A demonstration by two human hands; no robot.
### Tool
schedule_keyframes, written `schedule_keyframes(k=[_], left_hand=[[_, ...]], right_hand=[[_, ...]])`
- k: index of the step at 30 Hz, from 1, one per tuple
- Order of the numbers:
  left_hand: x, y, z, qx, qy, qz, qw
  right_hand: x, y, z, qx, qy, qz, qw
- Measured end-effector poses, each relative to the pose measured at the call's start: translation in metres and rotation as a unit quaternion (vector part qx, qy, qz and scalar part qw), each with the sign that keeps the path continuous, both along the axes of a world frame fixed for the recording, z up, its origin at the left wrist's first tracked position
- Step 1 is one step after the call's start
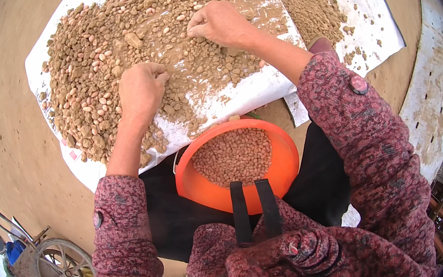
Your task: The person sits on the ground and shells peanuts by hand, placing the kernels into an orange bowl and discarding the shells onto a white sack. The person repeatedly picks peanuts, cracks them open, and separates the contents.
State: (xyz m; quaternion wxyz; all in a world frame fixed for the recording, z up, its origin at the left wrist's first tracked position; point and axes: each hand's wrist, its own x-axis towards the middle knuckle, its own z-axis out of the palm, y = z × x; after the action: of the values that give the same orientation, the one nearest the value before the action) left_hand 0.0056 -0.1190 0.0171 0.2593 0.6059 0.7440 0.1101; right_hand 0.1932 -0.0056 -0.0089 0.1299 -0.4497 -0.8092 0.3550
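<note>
Pinkish shelled peanuts (101,56), by their look, lie mixed with brown soil clods (93,146) on a white plastic sheet (247,92). My left hand (142,91) hovers at or touches the near part of this pile, fingers curled; its palm is hidden. Farther out and to the right, my right hand (219,25) has thumb and fingertips drawn together over thinly spread soil. Whether anything small is inside either hand cannot be seen. Between my knees rests an orange plastic bucket (189,185) with many peanuts (234,155) in it.
A second heap of fine soil (309,7) lies on the sheet's right part, with a shoe tip (319,44) beside it. A wheeled cart (66,273) stands on the bare ground at lower left. A dirty white strip (432,96) runs along the right.
</note>
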Motion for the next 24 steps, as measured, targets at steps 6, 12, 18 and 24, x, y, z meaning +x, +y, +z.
schedule_keyframes(k=[6, 12, 18, 24], left_hand=[[-0.003, 0.008, 0.011, -0.060, -0.066, 0.068, 0.994], [-0.002, 0.002, 0.005, -0.043, 0.016, 0.019, 0.999], [-0.003, -0.001, -0.003, -0.011, 0.008, 0.011, 1.000], [0.005, 0.006, 0.000, -0.052, 0.001, 0.034, 0.998]], right_hand=[[0.000, -0.012, -0.004, 0.173, -0.097, 0.104, 0.975], [-0.007, -0.016, 0.001, 0.203, -0.176, 0.173, 0.948], [0.004, -0.025, 0.048, -0.181, -0.052, 0.168, 0.968], [0.035, -0.127, 0.098, -0.260, -0.095, 0.412, 0.868]])
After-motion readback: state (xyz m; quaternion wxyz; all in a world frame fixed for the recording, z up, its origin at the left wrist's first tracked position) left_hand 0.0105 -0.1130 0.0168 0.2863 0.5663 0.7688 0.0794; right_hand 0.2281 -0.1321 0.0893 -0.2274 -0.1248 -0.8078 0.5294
